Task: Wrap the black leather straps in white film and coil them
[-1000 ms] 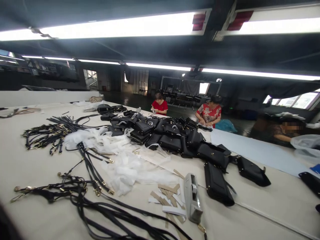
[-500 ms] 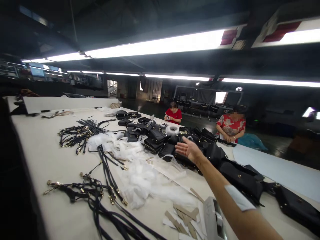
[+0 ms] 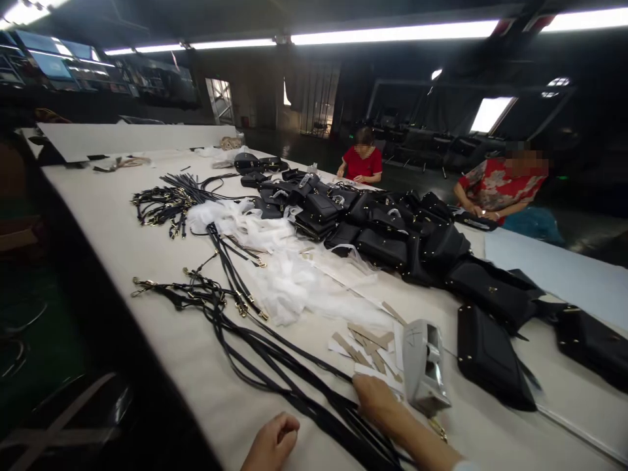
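My left hand [image 3: 272, 441] is at the table's near edge, fingers curled in with the thumb against them; nothing shows in it. Over the near ends of the long black straps [image 3: 289, 379] is my right hand [image 3: 375, 399], beside cut beige and white strips [image 3: 367, 347]. Its fingers are bent down and closed; what they hold, if anything, is hidden. Gold metal clasps [image 3: 245, 304] finish the far strap ends. Just right of my right hand stands a grey tape-dispenser-like device [image 3: 415, 366]. A black bag [image 3: 490, 353] lies further right.
Black bags [image 3: 373, 229] are heaped across the table's middle, with crumpled white wrapping [image 3: 294, 281] before them. More clasped straps [image 3: 167, 199] lie at the far left. Two people in red tops [image 3: 362, 163] [image 3: 505, 190] work along the far side. A pale blue sheet [image 3: 554, 268] covers the right edge.
My right hand, stretched open over the bags before, has drawn back to the straps and closed. My left hand has come into view. The white ring above the bags is out of sight.
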`<action>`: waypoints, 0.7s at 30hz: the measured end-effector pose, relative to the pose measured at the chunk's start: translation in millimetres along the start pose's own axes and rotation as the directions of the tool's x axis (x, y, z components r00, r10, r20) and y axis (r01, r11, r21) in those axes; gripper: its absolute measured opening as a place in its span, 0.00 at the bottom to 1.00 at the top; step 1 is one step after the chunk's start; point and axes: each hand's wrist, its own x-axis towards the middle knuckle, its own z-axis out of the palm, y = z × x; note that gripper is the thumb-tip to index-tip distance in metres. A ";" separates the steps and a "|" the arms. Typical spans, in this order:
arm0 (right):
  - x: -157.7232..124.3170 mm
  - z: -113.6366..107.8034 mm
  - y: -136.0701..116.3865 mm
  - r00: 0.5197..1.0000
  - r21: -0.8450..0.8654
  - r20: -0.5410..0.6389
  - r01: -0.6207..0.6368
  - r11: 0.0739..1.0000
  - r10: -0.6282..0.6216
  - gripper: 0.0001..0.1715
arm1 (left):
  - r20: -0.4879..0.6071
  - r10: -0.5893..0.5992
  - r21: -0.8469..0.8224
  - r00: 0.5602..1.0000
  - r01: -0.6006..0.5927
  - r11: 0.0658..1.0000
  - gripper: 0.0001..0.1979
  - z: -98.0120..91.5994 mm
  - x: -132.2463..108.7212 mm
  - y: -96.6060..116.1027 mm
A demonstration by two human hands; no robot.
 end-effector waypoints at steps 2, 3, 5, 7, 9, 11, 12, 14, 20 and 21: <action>-3.7 19.0 14.7 0.998 -0.032 -0.058 -0.011 0.999 0.009 0.19 | -0.004 0.015 0.106 1.000 -0.015 0.994 0.05 6.3 6.1 5.2; -3.0 24.0 21.5 0.997 -0.035 -0.082 -0.015 0.999 0.012 0.22 | -0.013 0.023 0.159 1.000 -0.021 0.987 0.06 9.9 9.4 9.6; 1.5 28.5 34.3 0.993 -0.023 -0.117 -0.020 1.000 0.017 0.22 | -0.028 0.069 0.265 0.997 -0.059 0.962 0.07 17.7 17.7 20.2; 6.8 29.7 45.4 0.989 -0.009 -0.145 -0.024 1.000 0.022 0.17 | -0.038 0.156 0.369 0.987 -0.131 0.920 0.10 26.4 29.1 31.4; 10.3 31.5 53.1 0.987 -0.009 -0.160 -0.013 1.000 0.012 0.13 | -0.036 0.261 0.473 0.965 -0.213 0.855 0.14 36.6 43.6 40.8; 11.7 34.6 55.8 0.987 -0.015 -0.160 0.016 1.000 -0.018 0.09 | 0.019 0.369 0.601 0.929 -0.306 0.738 0.20 48.4 59.9 47.1; 11.8 36.2 55.3 0.987 -0.015 -0.159 0.035 0.999 -0.036 0.09 | 0.070 0.412 0.654 0.909 -0.353 0.669 0.21 54.7 68.1 48.9; 11.5 38.3 51.9 0.983 -0.002 -0.167 0.074 0.997 -0.073 0.09 | 0.183 0.460 0.715 0.869 -0.439 0.544 0.21 66.8 83.1 50.2; -18.0 20.1 63.4 0.965 0.248 -0.216 0.204 0.947 -0.151 0.07 | 0.250 0.471 0.782 0.846 -0.463 0.416 0.09 59.6 106.9 50.0; -32.0 12.5 73.8 0.968 0.307 -0.219 0.192 0.932 -0.127 0.08 | 0.229 0.481 0.797 0.846 -0.447 0.406 0.09 46.6 108.0 51.2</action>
